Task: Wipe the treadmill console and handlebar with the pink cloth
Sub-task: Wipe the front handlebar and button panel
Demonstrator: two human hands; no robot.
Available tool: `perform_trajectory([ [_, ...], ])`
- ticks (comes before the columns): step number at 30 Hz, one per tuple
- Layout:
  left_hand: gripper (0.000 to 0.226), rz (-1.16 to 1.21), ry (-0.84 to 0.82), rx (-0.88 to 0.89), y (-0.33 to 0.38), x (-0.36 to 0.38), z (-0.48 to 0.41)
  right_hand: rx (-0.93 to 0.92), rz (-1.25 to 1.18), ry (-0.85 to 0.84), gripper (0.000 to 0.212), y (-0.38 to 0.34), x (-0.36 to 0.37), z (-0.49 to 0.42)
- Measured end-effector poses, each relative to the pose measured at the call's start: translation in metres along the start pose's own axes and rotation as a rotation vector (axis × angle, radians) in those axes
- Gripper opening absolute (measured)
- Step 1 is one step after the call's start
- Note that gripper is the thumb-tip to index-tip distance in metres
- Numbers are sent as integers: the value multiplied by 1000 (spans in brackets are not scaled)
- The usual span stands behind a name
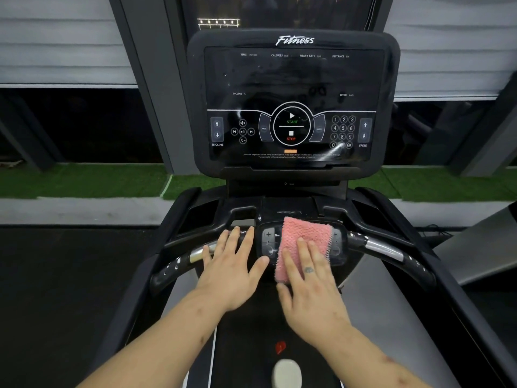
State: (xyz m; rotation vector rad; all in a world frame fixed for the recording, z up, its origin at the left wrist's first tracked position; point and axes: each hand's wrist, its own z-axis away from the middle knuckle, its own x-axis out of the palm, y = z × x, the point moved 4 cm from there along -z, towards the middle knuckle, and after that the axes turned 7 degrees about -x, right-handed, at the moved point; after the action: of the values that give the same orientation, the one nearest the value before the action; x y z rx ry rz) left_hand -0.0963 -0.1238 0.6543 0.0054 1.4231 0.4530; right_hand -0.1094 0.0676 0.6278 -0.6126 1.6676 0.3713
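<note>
The black treadmill console (293,79) stands upright ahead of me, its screen dark with START and STOP marks at the centre. Below it the handlebar (383,247) curves left and right around a small control pad (268,242). A folded pink cloth (302,236) lies over that pad's right half. My right hand (310,289) lies flat on the cloth, fingers spread and pressing it down. My left hand (232,270) rests flat with fingers apart on the left part of the handlebar, next to the pad, holding nothing.
The treadmill belt (251,345) runs under my arms, with a red mark and a pale oval object (286,372) near the bottom edge. Side rails (461,303) flank the belt. Green turf (84,180) and grey pillars lie beyond the console.
</note>
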Motion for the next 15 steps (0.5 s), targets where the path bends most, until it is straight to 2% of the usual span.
perform_trajectory([
  [6,73,22,9,5,-1,0,0,-125,19,4,72,-31,10,-10],
  [15,71,41,-11,1,1,-3,2,-149,-21,12,66,-33,-17,-40],
])
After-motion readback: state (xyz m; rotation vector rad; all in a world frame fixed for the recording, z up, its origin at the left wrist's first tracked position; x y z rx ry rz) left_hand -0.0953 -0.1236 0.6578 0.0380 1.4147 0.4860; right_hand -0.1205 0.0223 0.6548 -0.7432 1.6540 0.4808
